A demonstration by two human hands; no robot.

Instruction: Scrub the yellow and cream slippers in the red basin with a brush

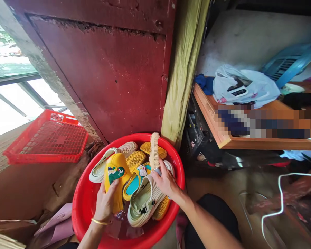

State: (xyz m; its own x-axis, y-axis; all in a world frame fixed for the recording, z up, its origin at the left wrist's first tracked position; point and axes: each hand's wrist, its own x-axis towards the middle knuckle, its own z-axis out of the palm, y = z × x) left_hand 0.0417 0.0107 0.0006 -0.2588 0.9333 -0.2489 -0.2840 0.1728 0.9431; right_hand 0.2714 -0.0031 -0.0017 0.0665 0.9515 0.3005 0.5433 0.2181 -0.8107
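My left hand (105, 201) grips a yellow slipper (117, 160) with a green dinosaur on its strap, raised over the red basin (180, 174). A scrub brush (154, 148) with pale bristles stands upright in my right hand (166, 180), its grey handle mostly covered by the closed fingers. Water lies in the bottom of the basin. Below my right hand rests a beige clog (140, 202). Between the hands sits another yellow slipper (134, 185) with a blue-green footbed. More beige clogs (98, 171) and yellow slippers with ridged soles (136, 159) lie farther back.
A red plastic crate (48, 138) stands at the left by the window. The dark red door (114, 76) rises behind the basin. To the right, a wooden table (225, 138) holds a white plastic bag (243, 84). Mauve slippers (55, 224) lie at lower left.
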